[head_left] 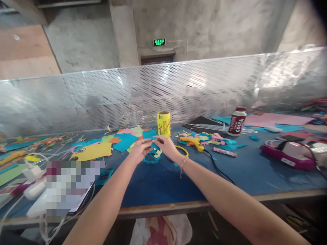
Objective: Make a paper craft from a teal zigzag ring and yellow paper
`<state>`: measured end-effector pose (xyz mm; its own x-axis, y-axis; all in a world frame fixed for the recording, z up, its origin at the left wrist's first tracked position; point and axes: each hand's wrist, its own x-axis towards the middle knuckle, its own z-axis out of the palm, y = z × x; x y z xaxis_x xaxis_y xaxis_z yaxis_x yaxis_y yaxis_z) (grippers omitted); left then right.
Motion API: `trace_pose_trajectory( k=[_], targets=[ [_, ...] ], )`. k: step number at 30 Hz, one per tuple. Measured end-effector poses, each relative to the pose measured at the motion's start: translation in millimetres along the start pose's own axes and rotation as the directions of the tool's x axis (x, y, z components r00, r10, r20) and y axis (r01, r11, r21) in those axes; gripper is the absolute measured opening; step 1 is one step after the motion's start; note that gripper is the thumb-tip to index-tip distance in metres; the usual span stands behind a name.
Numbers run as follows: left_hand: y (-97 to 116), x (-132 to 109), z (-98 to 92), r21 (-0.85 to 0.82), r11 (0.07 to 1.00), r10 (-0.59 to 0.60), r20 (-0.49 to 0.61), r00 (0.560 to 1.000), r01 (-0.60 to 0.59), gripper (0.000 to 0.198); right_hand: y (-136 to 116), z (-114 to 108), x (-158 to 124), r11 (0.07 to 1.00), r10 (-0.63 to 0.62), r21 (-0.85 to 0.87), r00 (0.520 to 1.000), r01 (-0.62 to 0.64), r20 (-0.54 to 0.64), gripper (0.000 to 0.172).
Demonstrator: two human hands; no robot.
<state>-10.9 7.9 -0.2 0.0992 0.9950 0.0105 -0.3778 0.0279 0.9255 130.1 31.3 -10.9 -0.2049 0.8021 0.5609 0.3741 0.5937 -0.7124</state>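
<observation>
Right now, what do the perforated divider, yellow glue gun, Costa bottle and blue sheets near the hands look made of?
Perforated divider: likely metal, silvery sheen; light streaks across it.
Yellow glue gun: probably moulded plastic; smooth, evenly coloured.
Costa bottle: plastic or glass, can't tell; dark red covering hides most of it.
Blue sheets: paper or thin card; matt, flat, straight-cut edges.

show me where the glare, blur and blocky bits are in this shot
In the head view, glare streaks the perforated metal panel, strongest at right; in the head view, pixelated blocks mask part of the lower left, the edges smear, and detail between the left hand and right hand is too soft to make out.
</observation>
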Motion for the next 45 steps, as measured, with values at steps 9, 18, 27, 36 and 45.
trace_pose_trajectory(
  k=[9, 18, 27, 36, 45],
  targets=[
    [-2.0, 0.4, 0.1, 0.027, 0.997, 0.083, -0.186, 0.979, -0.079, 0.015, -2.1, -1.3, -5.4, 0.908, -0.328, -0.269, 0.944, 0.322, 0.024, 0.018],
    [1.5, -1.6, 1.7, -0.055, 0.994, 0.086, -0.187, 0.979, -0.098, 0.016, 2.0, 5.2, -6.2, 0.871, -0.339, -0.347, 0.936, 0.349, 0.090, 0.026],
    [3.5, -1.7, 2.2, -0.139, 0.987, 0.068, -0.088, 0.994, -0.080, 0.016, -10.6, -2.3, -7.6, 0.978, -0.172, -0.095, 0.977, 0.185, 0.128, 0.023],
    [-0.1, 1.0, 0.2, -0.092, 0.988, 0.117, -0.090, 0.989, -0.125, 0.021, -1.3, -0.2, -3.2, 0.990, -0.142, 0.019, 0.986, 0.141, 0.085, 0.027],
    [4.5, -5.3, 5.0, 0.112, 0.987, 0.128, -0.087, 0.988, -0.118, 0.020, 0.3, -1.8, -1.7, 0.924, 0.146, 0.327, 0.973, -0.198, 0.178, 0.025]
  ],
)
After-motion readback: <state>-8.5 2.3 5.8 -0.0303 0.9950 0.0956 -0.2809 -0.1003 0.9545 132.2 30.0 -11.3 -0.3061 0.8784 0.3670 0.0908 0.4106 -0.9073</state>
